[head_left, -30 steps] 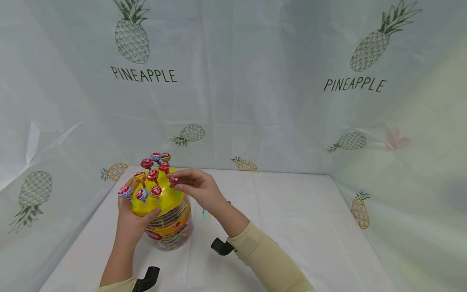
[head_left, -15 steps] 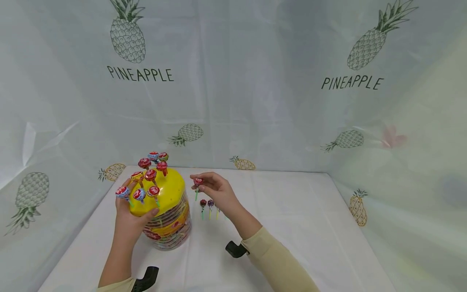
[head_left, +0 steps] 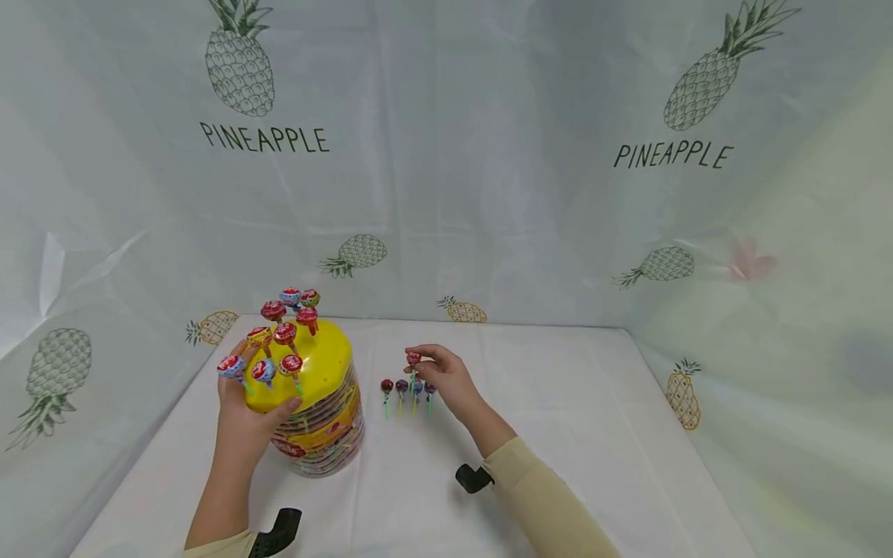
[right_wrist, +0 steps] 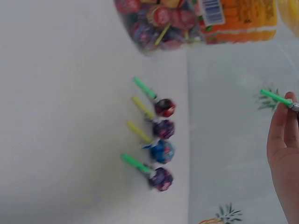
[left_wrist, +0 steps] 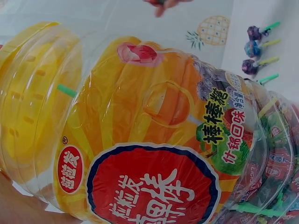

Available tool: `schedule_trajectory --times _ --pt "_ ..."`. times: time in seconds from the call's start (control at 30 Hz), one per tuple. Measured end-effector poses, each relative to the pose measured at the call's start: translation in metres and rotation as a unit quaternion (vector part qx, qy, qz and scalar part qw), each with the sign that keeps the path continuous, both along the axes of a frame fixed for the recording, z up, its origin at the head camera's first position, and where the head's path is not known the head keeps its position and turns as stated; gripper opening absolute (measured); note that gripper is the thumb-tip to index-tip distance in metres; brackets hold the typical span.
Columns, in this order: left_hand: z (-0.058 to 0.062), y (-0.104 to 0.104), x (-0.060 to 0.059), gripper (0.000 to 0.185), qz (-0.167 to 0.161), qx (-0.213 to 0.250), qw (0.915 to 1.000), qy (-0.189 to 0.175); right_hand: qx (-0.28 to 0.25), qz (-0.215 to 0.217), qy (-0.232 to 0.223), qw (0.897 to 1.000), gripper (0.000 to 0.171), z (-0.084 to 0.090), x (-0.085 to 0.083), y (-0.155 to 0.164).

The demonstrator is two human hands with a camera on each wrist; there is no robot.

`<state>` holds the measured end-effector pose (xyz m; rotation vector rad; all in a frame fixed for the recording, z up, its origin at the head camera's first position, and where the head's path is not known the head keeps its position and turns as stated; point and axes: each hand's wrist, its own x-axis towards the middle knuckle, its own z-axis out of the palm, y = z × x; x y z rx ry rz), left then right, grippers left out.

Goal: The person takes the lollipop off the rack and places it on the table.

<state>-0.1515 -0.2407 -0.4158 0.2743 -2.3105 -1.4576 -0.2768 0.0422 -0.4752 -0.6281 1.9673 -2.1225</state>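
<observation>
A clear plastic lollipop jar (head_left: 324, 430) (left_wrist: 154, 140) with a yellow domed lid (head_left: 310, 368) stands on the white table. Several wrapped lollipops (head_left: 282, 333) stick up from holes in the lid. My left hand (head_left: 247, 407) grips the lid's near side. To the jar's right, my right hand (head_left: 436, 372) pinches a red lollipop (head_left: 414, 358) with a green stick (right_wrist: 275, 98), held just above a row of several lollipops (head_left: 407, 389) (right_wrist: 159, 140) lying on the table.
The white tablecloth (head_left: 558, 434) runs up into pineapple-print cloth walls (head_left: 488, 155) behind and at both sides. Black wrist mounts show at the left wrist (head_left: 279, 531) and the right wrist (head_left: 472, 478).
My right hand pulled a red lollipop off the yellow lid and carried it right and down to the row on the table. The left hand stayed on the lid.
</observation>
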Motion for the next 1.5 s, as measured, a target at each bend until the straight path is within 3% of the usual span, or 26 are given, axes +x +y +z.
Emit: schedule_trajectory --times 0.33,0.6,0.83,0.97,1.2,1.5 --pt "0.001 -0.001 -0.001 0.098 0.002 -0.010 0.9998 -0.014 0.039 -0.061 -0.054 0.996 0.029 -0.033 -0.018 0.024" --pt "0.002 -0.001 -0.001 0.098 0.001 -0.008 0.9998 -0.015 0.052 -0.080 -0.068 0.993 0.029 -0.050 -0.028 0.039" --pt "0.000 -0.001 -0.001 0.097 0.004 -0.012 0.9999 -0.011 0.119 -0.106 -0.073 0.984 0.031 -0.072 -0.039 0.046" --pt "0.000 -0.001 -0.001 0.098 0.005 -0.007 0.9999 -0.011 0.154 -0.101 -0.087 0.979 0.030 -0.077 -0.041 0.049" --pt "-0.001 -0.001 -0.002 0.098 0.006 -0.006 0.9999 -0.010 0.227 -0.110 -0.054 0.966 0.024 -0.080 -0.039 0.051" --pt "-0.001 0.000 0.000 0.099 0.008 -0.002 0.9999 -0.014 0.247 -0.110 -0.058 0.961 0.023 -0.084 -0.042 0.051"
